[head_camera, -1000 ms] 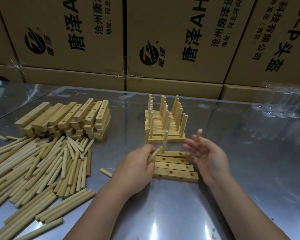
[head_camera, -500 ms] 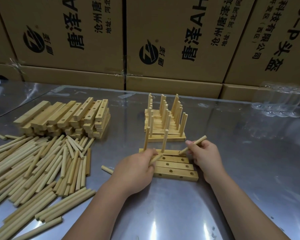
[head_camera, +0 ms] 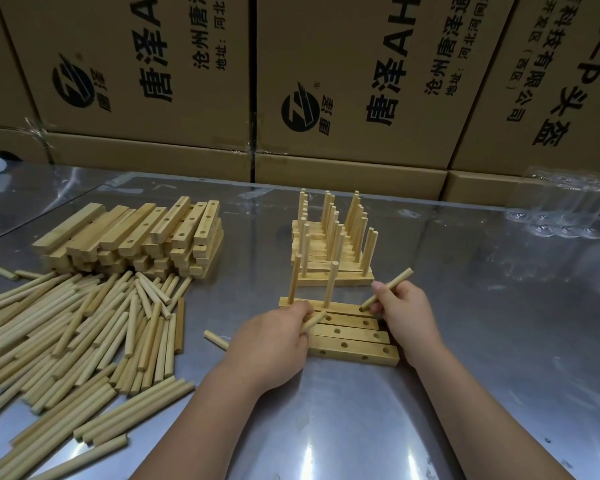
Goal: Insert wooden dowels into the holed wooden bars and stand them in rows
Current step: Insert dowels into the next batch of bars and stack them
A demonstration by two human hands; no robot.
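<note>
Stacked cardboard boxes (head_camera: 361, 81) with printed lettering are seen behind a reflective metal table (head_camera: 499, 341). On the left of the table a wide heap of loose dowels (head_camera: 84, 327) is spread, and just behind it holed bars are piled in a stack (head_camera: 136, 237). At centre, finished bars (head_camera: 333, 251) with upright dowels are ranged in close rows. In front of these, four bars (head_camera: 354, 341) are laid flat side by side; two upright dowels (head_camera: 331, 285) are seated in the farthest one. The left hand (head_camera: 271, 344) is curled around a spare dowel (head_camera: 314, 322) above the bars' left end. The right hand (head_camera: 400, 310) pinches a tilted dowel (head_camera: 395, 284), whose lower end is held at the farthest bar's right hole. A single dowel (head_camera: 216, 339) lies beside the left hand.
</note>
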